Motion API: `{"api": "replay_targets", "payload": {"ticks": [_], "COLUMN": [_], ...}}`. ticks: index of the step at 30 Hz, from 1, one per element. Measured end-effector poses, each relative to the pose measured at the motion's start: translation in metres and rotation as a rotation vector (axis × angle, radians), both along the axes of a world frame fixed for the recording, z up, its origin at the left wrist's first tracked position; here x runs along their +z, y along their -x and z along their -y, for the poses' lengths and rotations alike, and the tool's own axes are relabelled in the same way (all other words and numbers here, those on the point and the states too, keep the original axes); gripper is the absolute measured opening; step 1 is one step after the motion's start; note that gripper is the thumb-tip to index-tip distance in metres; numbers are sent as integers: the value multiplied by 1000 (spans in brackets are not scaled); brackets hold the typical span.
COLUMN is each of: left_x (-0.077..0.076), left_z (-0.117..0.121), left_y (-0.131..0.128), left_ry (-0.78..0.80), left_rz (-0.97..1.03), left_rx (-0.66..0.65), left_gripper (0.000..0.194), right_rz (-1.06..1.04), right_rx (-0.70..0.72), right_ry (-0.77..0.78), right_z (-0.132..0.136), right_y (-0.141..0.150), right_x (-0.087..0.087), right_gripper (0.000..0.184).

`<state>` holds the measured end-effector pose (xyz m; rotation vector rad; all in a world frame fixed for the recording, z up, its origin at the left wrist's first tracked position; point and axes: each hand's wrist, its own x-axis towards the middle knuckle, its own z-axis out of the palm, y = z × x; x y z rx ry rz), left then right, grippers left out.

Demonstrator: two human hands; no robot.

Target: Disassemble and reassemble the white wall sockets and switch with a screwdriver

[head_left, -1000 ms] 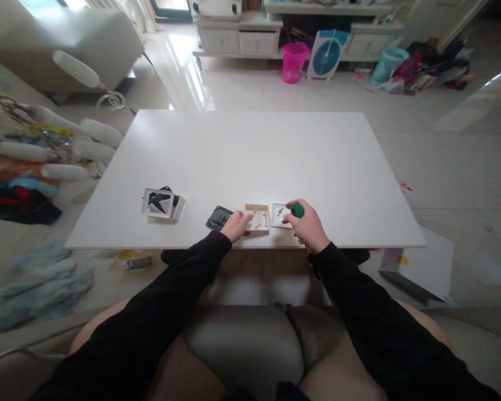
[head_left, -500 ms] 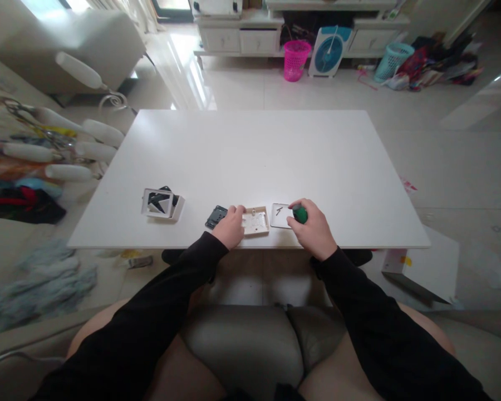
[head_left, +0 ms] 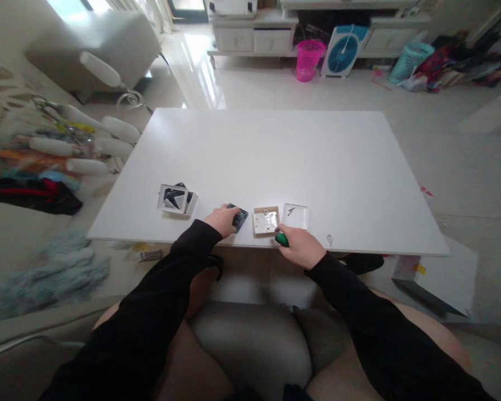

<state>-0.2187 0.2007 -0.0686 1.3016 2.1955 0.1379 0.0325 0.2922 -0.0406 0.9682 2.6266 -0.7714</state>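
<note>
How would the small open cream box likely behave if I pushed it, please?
The cream box looks rigid and moulded, so it would probably keep its shape. Its hollow, open form suggests little weight. Lying flat and low on the smooth table, it would likely slide rather than tip.

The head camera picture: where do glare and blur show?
In the head view, glare streaks the floor beyond the table; the grey heap at left looks smeared; the green handle in the right hand stands out by colour; the black plate under the left hand's fingertips shows little detail.
</note>
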Motion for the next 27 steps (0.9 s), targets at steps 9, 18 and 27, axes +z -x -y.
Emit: {"api": "replay_targets", "payload": {"ticks": [9, 18, 27], "left_x": [0, -5, 26], "left_z": [-5, -8, -20], "left_y": [-16, -21, -7], "left_ry": [155, 144, -253], "left_rz": [-169, -206, 231], "left_rx": [-175, -179, 429], "left_gripper": [46, 40, 45], "right_rz": [109, 132, 125], "right_rx": [131, 151, 166], "right_ry": [-50, -56, -62], "right_z": [12, 10, 13], "right_y": [12, 18, 14], "right_x": [-10, -11, -12], "right_gripper": [48, 45, 46]}}
